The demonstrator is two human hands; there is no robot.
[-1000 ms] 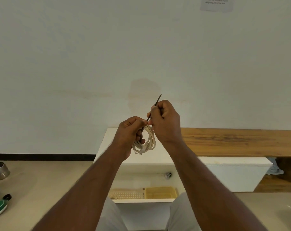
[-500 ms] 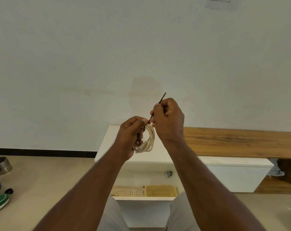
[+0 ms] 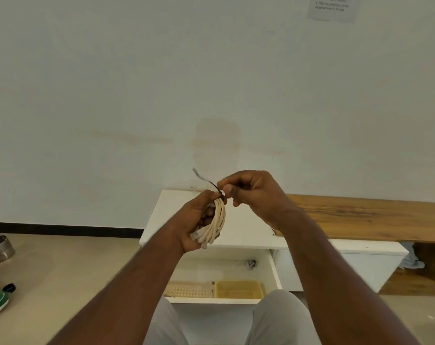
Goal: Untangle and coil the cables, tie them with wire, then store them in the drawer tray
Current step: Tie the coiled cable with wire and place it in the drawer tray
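— So where does the wire (image 3: 212, 184) lie from the fingers that have to work it?

— Just to the left of the right hand (image 3: 255, 195), touching it. The thumb and forefinger of that hand are pressed together on the dark wire right where it crosses the top of the coiled cable (image 3: 217, 224). Its free end runs up and away to the left of the pinch, blurred at the tip.

— And the coil itself?

— It hangs below the pinch, its long axis running down from the wire. The left hand (image 3: 197, 224) has its fingers curled round the loops from the left, so the bundle sits between the two hands, held up in the air above the open drawer (image 3: 273, 267).

— Which hand is nearer the wire's free end?

— I'd say the left, whose fingertips sit directly under it; the right is clamped at the crossing point. Any twist would, I judge, turn about that point at the top of the coil.

— Is the wire closed round the loops?

— I can't tell; the knuckles hide the far side.

— And the trays?

— A yellow tray (image 3: 239, 290) and a paler perforated tray (image 3: 189, 290) lie side by side in the drawer, well below both hands.
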